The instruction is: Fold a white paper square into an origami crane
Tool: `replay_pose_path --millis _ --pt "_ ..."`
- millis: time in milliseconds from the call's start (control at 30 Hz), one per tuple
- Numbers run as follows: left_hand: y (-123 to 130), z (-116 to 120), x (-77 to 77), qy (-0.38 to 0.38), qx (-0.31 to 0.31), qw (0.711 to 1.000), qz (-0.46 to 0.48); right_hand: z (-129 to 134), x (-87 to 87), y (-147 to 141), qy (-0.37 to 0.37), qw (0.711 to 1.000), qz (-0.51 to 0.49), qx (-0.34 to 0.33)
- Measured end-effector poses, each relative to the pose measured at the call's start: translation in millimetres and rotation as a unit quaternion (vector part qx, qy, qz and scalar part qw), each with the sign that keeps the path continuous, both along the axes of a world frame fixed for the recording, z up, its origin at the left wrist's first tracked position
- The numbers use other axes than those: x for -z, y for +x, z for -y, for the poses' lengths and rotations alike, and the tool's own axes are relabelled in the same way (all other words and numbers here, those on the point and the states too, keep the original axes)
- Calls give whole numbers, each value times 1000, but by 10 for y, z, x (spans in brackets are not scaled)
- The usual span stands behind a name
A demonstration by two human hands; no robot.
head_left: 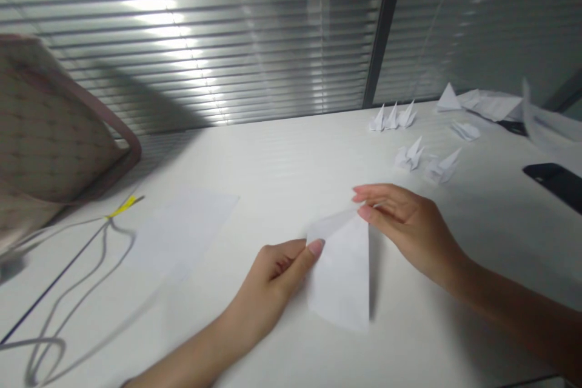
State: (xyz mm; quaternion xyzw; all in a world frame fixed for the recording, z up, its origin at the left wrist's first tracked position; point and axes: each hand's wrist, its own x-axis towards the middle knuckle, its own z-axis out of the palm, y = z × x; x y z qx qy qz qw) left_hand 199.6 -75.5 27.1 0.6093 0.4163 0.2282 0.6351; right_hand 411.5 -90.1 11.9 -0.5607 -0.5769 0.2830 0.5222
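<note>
A white sheet of paper (342, 273), with a fold running across its upper part, is held tilted just above the white table. My left hand (279, 276) pinches its left edge, thumb on top and fingers hidden behind. At the top right corner, my right hand (402, 218) has thumb and fingertips closed around the paper's tip. Beyond my right hand stand small folded paper cranes, among them one crane (410, 155) and another crane (442, 167). Another flat white sheet (186, 230) lies on the table to the left.
A row of paper cranes (393, 117) stands near the window blinds (254, 42). Loose folded papers (491, 103) and a black phone (555, 182) lie at the right. On the left are a patterned bag (54, 127) and grey cables (102, 254) with a yellow tag (122, 206).
</note>
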Motion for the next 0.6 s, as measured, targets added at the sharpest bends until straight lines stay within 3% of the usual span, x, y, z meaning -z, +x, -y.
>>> replay_pose_path --millis 100,267,433,500,600 --pt "33 -5 32 1 -66 995 69 28 42 -13 76 997 -14 27" --pt "4 -36 126 41 -139 984 104 143 11 -89 89 984 89 -128" --pt "-13 -42 136 52 -183 976 105 128 87 -123 113 970 172 -130" --pt "9 -43 113 10 -184 972 149 93 161 -121 87 979 146 -108" --pt "46 -49 83 -60 -187 956 218 46 253 -125 26 991 6 -129"
